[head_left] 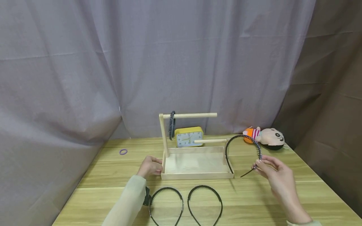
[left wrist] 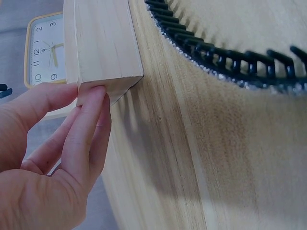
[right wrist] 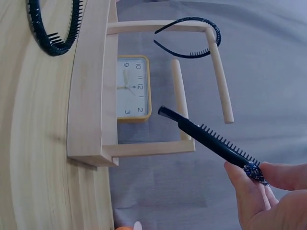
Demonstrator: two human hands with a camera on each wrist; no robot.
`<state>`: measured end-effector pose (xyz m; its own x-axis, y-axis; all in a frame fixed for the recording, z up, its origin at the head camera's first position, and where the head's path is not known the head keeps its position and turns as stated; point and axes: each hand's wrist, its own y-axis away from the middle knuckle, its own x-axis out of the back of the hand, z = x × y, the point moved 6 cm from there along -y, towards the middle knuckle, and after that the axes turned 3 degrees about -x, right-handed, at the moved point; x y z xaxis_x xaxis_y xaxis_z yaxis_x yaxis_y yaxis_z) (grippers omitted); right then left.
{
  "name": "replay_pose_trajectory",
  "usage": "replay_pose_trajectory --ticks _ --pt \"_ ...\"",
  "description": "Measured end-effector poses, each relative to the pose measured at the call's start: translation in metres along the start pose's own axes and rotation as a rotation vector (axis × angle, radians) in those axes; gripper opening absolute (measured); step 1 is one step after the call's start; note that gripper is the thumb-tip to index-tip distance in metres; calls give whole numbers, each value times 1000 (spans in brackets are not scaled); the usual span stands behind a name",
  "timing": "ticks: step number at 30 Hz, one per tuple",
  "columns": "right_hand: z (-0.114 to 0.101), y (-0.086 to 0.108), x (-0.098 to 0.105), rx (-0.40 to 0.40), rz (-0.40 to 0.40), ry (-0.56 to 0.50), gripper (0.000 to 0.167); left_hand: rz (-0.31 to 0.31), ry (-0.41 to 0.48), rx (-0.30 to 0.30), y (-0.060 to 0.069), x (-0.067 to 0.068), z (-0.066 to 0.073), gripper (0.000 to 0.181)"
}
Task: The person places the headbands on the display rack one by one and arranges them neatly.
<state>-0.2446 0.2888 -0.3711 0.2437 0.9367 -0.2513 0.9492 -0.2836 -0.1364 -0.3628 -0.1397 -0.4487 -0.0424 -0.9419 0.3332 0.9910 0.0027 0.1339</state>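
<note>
While left grip (head_left: 150,166) pinches wooden rack (head_left: 198,176), right grip (head_left: 278,175) holds headband (right wrist: 213,142); clock (head_left: 185,137) bears numerals (right wrist: 140,87).

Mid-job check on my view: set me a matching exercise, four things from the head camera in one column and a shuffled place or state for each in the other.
Things
1. Yellow clock
2. Purple ring
3. Left hand
4. Plush doll

Places or states
A. Touching the left end of the wooden rack
B. Lying at the right of the table, beyond the right hand
C. Standing behind the rack's tray
D. Lying on the table, left of the rack

Pairs: 1-C, 2-D, 3-A, 4-B
</note>
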Motion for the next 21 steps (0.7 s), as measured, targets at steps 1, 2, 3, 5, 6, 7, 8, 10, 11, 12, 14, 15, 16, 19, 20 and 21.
replay_pose_trajectory --ticks 1,2,3,5,6,7,8,10,11,12,14,15,16,19,20,21 --pt "0 0 -1 5 6 -9 17 -2 -3 4 0 0 0 38" --pt "-1 -1 -2 9 12 -15 17 -3 -7 7 0 0 0 38" --pt "-1 -1 -4 11 21 -27 17 -4 -10 10 0 0 0 38" --pt "-2 -3 -6 14 41 -48 17 -5 -14 12 0 0 0 38" --pt "-2 -3 -7 15 52 -58 18 -6 -14 13 0 0 0 38" --pt "-2 -4 -8 17 59 -70 17 -5 -11 15 0 0 0 38" --pt "-3 -4 -8 20 69 -81 17 -7 -13 12 0 0 0 38" --pt "-4 -5 -10 28 83 -105 17 -8 -10 11 0 0 0 38" --pt "-5 -5 -11 33 90 -110 17 -9 -7 10 0 0 0 38" --pt "-5 -6 -11 37 96 -118 17 -12 -7 6 -1 0 0 38" --pt "-7 -7 -13 44 107 -125 16 -14 -1 3 -1 0 0 38" --pt "-7 -8 -14 47 114 -125 16 -14 2 3 -1 1 -1 38" --pt "-8 -9 -15 48 124 -120 16 -16 7 0 -2 1 -1 38" --pt "-8 -12 -18 51 146 -109 15 -19 16 -2 -2 1 -2 38" --pt "-8 -13 -19 50 155 -111 15 -19 16 -2 -3 1 -2 37" --pt "-8 -14 -20 49 161 -111 15 -19 14 -4 -3 1 -2 37"
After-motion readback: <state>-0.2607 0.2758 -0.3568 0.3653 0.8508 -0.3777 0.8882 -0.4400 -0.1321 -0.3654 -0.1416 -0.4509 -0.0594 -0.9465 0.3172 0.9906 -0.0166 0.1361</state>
